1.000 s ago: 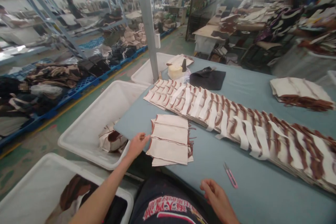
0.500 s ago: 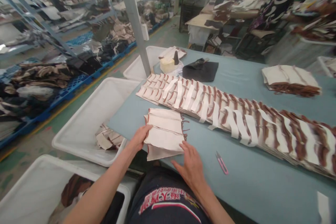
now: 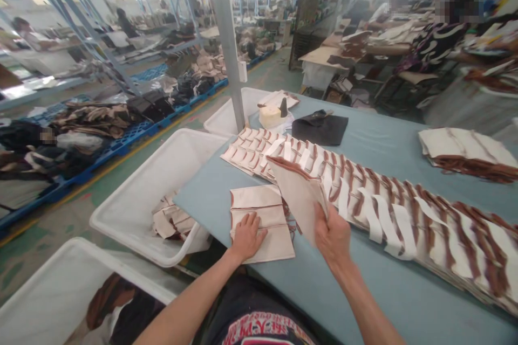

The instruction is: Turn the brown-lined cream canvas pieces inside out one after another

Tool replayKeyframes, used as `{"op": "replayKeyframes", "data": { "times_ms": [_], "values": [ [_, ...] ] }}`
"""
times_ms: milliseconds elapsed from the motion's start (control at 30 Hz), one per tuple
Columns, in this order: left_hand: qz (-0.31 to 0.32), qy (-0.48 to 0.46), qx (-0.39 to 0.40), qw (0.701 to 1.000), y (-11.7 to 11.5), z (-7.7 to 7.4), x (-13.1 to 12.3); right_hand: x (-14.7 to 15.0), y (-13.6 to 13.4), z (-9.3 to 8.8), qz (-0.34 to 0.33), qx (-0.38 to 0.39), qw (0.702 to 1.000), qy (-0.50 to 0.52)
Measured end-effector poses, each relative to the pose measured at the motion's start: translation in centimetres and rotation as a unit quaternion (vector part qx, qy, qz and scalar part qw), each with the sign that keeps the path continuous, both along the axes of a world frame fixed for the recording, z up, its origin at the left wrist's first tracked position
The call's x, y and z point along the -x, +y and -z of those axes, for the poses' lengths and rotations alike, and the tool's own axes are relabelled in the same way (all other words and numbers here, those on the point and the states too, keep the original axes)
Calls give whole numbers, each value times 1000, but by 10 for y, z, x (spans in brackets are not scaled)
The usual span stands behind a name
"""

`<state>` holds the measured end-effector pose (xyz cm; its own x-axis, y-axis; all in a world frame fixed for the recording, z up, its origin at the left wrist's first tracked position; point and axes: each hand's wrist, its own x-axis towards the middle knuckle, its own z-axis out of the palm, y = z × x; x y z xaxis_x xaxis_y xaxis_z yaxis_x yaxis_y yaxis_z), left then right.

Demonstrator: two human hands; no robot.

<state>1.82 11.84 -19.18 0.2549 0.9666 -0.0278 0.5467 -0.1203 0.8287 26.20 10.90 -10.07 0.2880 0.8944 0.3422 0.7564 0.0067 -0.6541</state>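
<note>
Right hand (image 3: pixel 332 234) now pinches a cream fabric panel (image 3: pixel 297 197) lifted off the stack (image 3: pixel 269 199); left hand (image 3: pixel 246 237) lies open, pressing the stack flat.

Pale blue-grey table (image 3: pixel 388 159): long overlapping row of cream, brown-edged fabric pieces (image 3: pixel 404 226) along its centre; black cloth square (image 3: pixel 319 132) at its far end.

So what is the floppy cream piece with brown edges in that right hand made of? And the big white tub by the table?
The floppy cream piece in the right hand looks like soft, matte cloth, since it bends easily, though it could be thin leather. Its brown edging may be a different material. The big white tub looks like smooth moulded plastic, with rounded corners and a thick, even rim.
</note>
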Motion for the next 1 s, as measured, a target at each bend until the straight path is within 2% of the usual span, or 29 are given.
{"op": "replayKeyframes", "data": {
  "times_ms": [100, 200, 267, 333, 400, 500, 533, 600, 667, 767, 900, 1000],
  "values": [
    [-19, 48, -13, 999, -5, 8, -6, -32, -35, -44, 18, -15, 1000, 2],
    [-33, 58, -7, 998, 4, 4, -12, -54, -78, -84, 15, 7, 999, 44],
    [-41, 46, -3, 998, 12, -9, -16, -61, -103, -102, 13, 34, 998, 53],
    [-36, 18, -9, 999, 17, -33, -21, -63, -122, -113, 11, 59, 997, 56],
    [-23, -18, -30, 999, 15, -68, -28, -62, -134, -118, 4, 81, 995, 62],
    [7, -57, -96, 994, -1, -129, -44, -61, -147, -116, -25, 100, 992, 66],
    [41, -81, -146, 985, -9, -146, -51, -61, -150, -115, -43, 105, 991, 66],
    [135, -135, -186, 964, -26, -173, -67, -62, -157, -113, -89, 120, 987, 65],
    [195, -168, -185, 949, -42, -189, -81, -62, -162, -111, -132, 135, 980, 61],
    [211, -133, -155, 956, -60, -200, -92, -58, -169, -109, -160, 133, 978, 30],
    [227, -67, -31, 971, -70, -214, -90, -48, -176, -108, -188, 131, 973, -41],
    [261, -93, 88, 957, -71, -221, -85, -40, -184, -108, -194, 122, 969, -93]
  ]
}}
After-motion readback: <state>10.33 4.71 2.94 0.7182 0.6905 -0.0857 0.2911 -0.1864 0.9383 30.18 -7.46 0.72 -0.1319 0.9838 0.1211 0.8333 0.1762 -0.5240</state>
